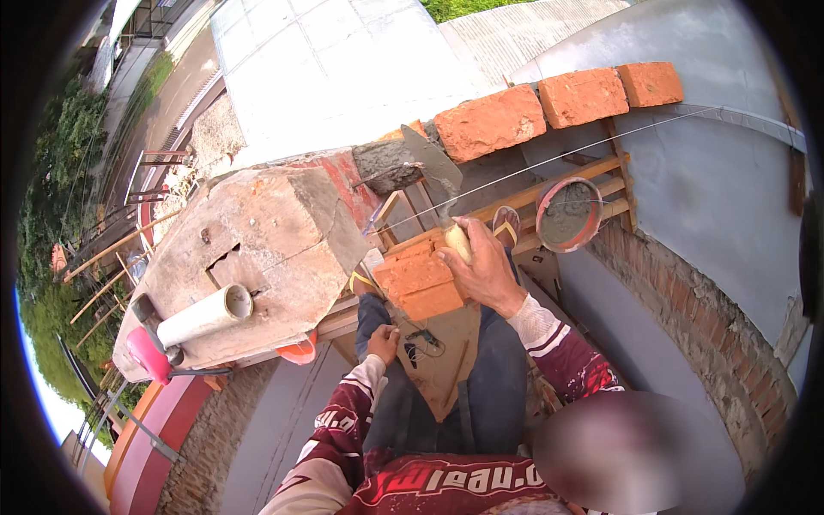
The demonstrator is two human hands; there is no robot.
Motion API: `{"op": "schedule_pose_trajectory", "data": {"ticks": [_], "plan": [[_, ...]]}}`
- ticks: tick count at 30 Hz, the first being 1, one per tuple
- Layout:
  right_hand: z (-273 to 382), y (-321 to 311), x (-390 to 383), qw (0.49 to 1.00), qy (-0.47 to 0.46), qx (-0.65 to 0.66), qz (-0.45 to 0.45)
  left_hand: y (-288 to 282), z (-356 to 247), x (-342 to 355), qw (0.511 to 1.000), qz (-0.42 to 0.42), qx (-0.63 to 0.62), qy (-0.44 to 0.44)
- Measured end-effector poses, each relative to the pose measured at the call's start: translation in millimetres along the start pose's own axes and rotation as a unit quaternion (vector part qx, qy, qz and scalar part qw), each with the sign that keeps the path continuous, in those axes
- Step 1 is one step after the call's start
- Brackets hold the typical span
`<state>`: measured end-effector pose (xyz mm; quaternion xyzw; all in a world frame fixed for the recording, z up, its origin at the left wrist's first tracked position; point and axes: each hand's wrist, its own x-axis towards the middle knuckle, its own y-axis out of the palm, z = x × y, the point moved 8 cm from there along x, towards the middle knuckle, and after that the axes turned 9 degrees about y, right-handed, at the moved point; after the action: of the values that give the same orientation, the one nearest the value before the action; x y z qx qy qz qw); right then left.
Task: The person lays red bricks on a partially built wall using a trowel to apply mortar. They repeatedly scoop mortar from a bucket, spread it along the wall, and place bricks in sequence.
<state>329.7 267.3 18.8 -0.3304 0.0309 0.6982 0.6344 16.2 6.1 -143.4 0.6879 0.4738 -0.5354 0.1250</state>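
My right hand (491,268) is wrapped round the pale handle of a trowel (436,163). The trowel's grey blade points away, over the near end of the brick course, beside a lump of grey mortar (386,166). An orange brick (419,279) lies just left of my right hand, in front of my knees; whether the thumb presses on it I cannot tell. My left hand (384,343) is closed by my left knee, and what its fingers hold, if anything, is hidden. A taut white string (549,159) runs along the near side of the laid bricks (489,123).
A round bucket of mortar (568,215) stands right, beside wooden rails (614,176). On the concrete slab (283,210) at left lie a white pipe (204,315), a hammer (154,322) and a pink object (148,354). My sandalled feet rest between, above a drop.
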Motion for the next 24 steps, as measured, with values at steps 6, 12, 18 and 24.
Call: {"op": "schedule_pose_trajectory", "data": {"ticks": [6, 12, 18, 24], "plan": [[10, 71, -5, 0.996, 0.046, 0.012, -0.07, 1, -13, -8, 0.999, 0.008, -0.048, 0.016], [10, 78, -3, 0.996, 0.036, -0.015, -0.079, -10, -11, -8, 1.0, 0.005, -0.009, 0.011], [13, 74, -6, 0.997, 0.033, -0.039, -0.055, -11, 1, -6, 1.0, 0.007, -0.018, 0.014], [-10, 36, -37, 0.994, 0.06, -0.001, -0.088, -8, 2, -8, 0.999, 0.002, -0.036, -0.005]]}}
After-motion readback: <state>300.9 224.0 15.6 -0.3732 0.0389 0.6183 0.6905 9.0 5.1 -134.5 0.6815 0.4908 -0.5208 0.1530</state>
